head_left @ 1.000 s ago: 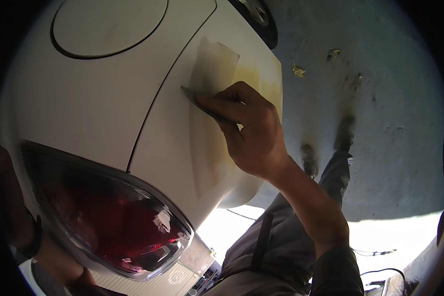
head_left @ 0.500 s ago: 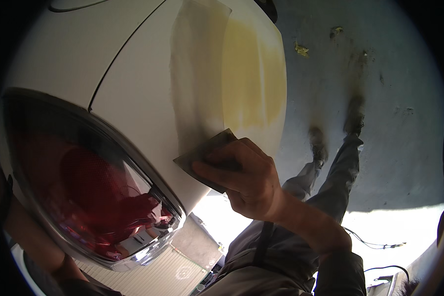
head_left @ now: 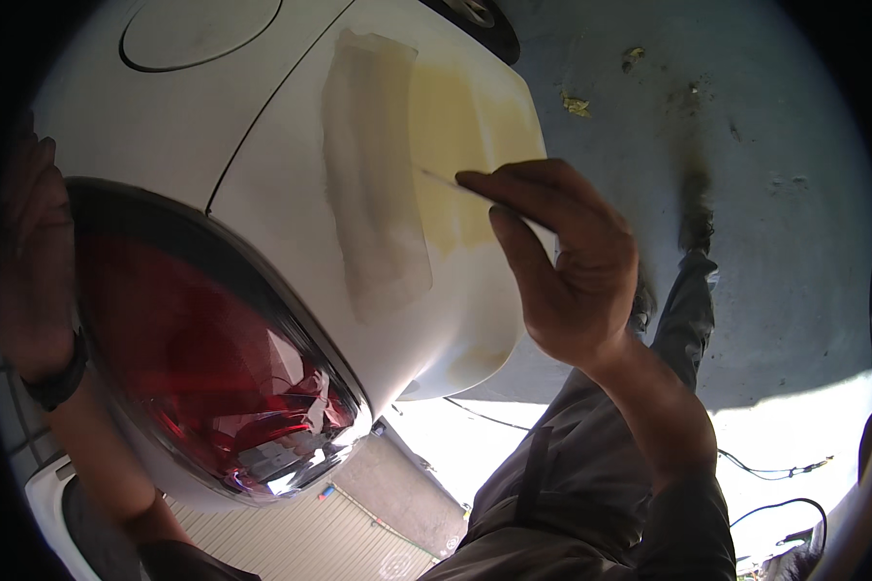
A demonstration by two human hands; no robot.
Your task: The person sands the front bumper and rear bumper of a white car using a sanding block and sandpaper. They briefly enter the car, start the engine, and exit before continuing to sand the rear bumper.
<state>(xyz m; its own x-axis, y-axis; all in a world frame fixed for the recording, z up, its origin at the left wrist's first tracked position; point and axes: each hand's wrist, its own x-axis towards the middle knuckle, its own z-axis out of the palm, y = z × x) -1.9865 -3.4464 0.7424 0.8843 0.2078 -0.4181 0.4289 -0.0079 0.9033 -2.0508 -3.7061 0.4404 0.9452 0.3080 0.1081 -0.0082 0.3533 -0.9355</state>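
My right hand (head_left: 581, 261) pinches a thin, flat filler spreader (head_left: 470, 189), now seen nearly edge-on. It is held over the pale car body panel (head_left: 262, 242), and I cannot tell whether its edge touches the surface. Below it lies a grey smooth filler patch (head_left: 370, 184), bordered on the right by a yellow patch (head_left: 470, 126). At the far left, my left hand (head_left: 39, 261) rests with fingers stretched against the car beside the red tail light (head_left: 174, 358). A dark band circles that wrist, and shadow dims the fingers.
A round fuel flap (head_left: 199, 29) and a panel seam lie at upper left. A wheel (head_left: 480, 19) shows at the top. Yellowish scraps (head_left: 576, 105) dot the grey floor (head_left: 775, 290). Cables (head_left: 775, 472) run across the bright ground at lower right.
My right hand has lifted from the patch's lower end, moved up and right, and turned the spreader edge-on. The grey patch's lower end is now uncovered. My left hand has come into view.
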